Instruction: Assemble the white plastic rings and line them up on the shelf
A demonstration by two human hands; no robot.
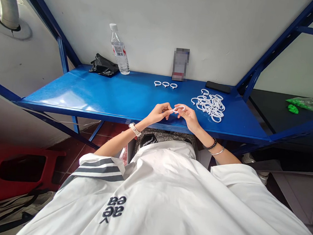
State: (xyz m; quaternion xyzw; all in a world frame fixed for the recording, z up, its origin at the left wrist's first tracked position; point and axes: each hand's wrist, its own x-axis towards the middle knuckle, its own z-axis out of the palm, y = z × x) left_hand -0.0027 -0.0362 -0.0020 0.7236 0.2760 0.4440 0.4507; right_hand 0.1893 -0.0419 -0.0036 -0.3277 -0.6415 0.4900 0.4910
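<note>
Just above the front edge of the blue table, both my hands hold one white plastic curtain ring (179,107). My left hand (160,113) pinches the small tab at the ring's left side between thumb and fingertips. On the opposite side, the thumb and fingers of my right hand (188,117) grip the loop. Three similar white rings (165,84) lie in a row farther back, small tabs toward me. To the right of my right hand is a loose heap of white rings (211,104), several overlapping.
On the blue table (106,95) stand a water bottle (120,52) and a crumpled black plastic bag (103,66) at the back left. A blurred upright phone-like object (180,64) leans on the wall. A black phone (218,87) lies behind the heap. Blue posts frame both sides.
</note>
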